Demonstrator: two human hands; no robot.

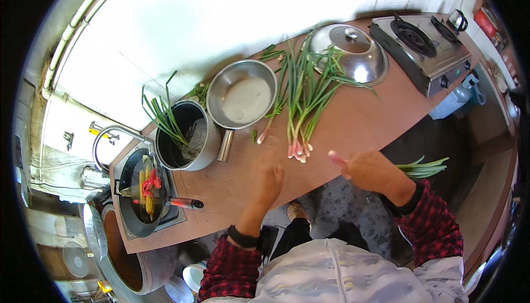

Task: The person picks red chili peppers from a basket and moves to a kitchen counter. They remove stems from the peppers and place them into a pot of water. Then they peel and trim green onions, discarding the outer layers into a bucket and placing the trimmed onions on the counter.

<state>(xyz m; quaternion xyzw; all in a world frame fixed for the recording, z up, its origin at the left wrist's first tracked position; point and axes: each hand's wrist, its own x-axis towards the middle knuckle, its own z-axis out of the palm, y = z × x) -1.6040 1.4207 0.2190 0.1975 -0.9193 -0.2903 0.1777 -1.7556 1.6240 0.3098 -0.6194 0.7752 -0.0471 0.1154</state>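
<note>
My right hand (pixel 366 172) grips a bunch of spring onions (pixel 424 168); their pink-white root ends stick out past my thumb and the green leaves trail behind my wrist. Over the counter's front part is my left hand (pixel 268 181), blurred, its fingers partly hidden, so whether it pinches anything is unclear. Beyond both hands, a pile of spring onions (pixel 304 108) lies with the bulbs towards me. One separate spring onion (pixel 265 131) rests beside a steel saucepan (pixel 242 92). Left of that, a deep pot (pixel 215 141) contains water, with more spring onion leaves (pixel 163 116) leaning out.
A wok (pixel 143 224) with corn cobs and something red sits over the sink (pixel 178 216), under a curved faucet (pixel 99 141). A domed steel lid (pixel 372 65) lies near the gas stove (pixel 408 61). The brown counter (pixel 356 116) ends just before me; a large jar (pixel 155 270) stands below left.
</note>
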